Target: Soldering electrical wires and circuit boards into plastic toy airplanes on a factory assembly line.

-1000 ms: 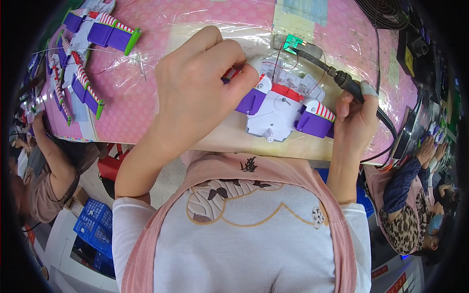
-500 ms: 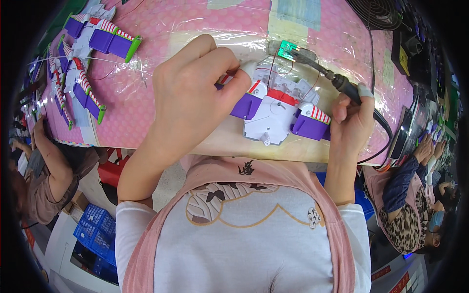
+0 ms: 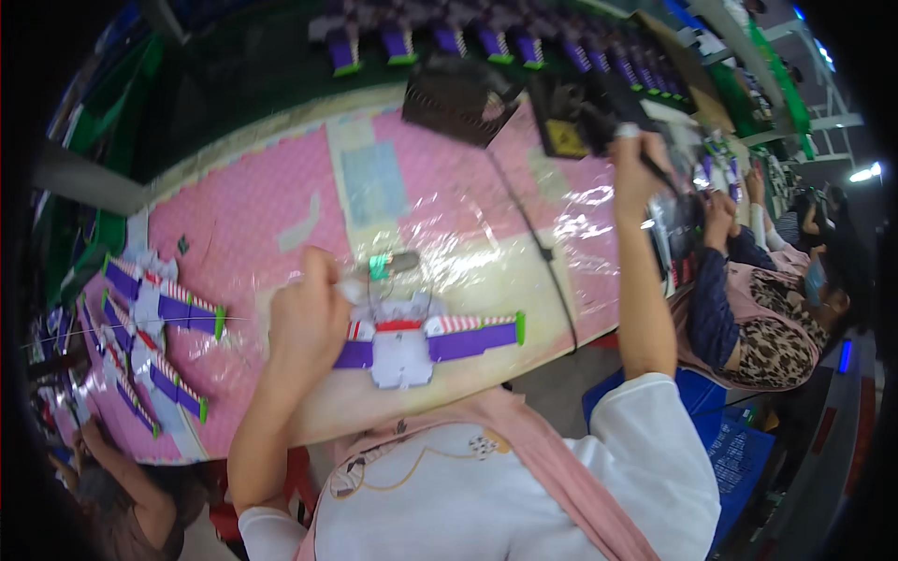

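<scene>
My right hand (image 3: 641, 173) is raised at the far right, fingers wrapped round a soldering iron (image 3: 603, 120), whose front end is at the black stand (image 3: 564, 136). My left hand (image 3: 307, 323) is closed in a pinch over the left wing of a toy wing pack (image 3: 402, 355); what the fingertips hold is hidden. This pack has a white body, a red strip and purple wings with striped edges; a green tip shows on the right wing. Behind it, a small green circuit board (image 3: 379, 267) lies against a grey block (image 3: 404, 261), with thin wires running to the pack.
More wing packs (image 3: 187, 313) lie overlapping at the left of the pink table (image 3: 271, 187). A black fan box (image 3: 458, 101) stands at the far edge, its cable (image 3: 528, 224) crossing the table. Wing packs (image 3: 449, 39) line the back. Co-workers sit at right (image 3: 748, 318) and left.
My right hand has carried the soldering iron away from the circuit board, up and right to the stand. The view has swung, showing more of the table's far side. My left hand stays closed.
</scene>
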Motion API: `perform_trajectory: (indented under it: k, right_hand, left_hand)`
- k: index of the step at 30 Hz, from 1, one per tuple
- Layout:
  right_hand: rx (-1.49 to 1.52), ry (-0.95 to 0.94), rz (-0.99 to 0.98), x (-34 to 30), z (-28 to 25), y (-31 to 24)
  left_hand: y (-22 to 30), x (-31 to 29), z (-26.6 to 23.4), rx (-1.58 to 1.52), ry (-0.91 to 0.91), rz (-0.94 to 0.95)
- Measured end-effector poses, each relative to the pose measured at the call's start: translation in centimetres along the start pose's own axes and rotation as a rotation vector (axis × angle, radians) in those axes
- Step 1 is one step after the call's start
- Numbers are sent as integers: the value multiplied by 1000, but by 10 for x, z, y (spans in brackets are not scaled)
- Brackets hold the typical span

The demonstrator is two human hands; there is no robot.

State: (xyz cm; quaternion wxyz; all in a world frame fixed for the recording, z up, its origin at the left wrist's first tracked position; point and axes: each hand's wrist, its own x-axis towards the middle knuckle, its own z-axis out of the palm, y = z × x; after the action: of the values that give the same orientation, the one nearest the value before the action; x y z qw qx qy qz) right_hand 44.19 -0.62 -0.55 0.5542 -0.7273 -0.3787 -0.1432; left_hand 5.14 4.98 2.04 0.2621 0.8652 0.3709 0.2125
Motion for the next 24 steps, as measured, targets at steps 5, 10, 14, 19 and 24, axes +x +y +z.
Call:
perform_trajectory:
  k: [5,10,14,19,24]
  right_hand:
    - [857,-295,784,-30,43,18]
    - [-171,-1748,-49,-124,-34,-98]
    - [285,-1863,639,-134,-78,-124]
    - [561,-1305,767,-129,24,-156]
    - [843,-1309,808,-80,284,-165]
  left_hand:
    - [-6,12,29,233,-141,171]
    - [-15,-12,-12,-85,-32,-69]
    - [-29,-64,-64,-485,76,-352]
    - [-43,-136,-49,-420,292,-525]
    - [-36,-153,-8,-92,414,-396]
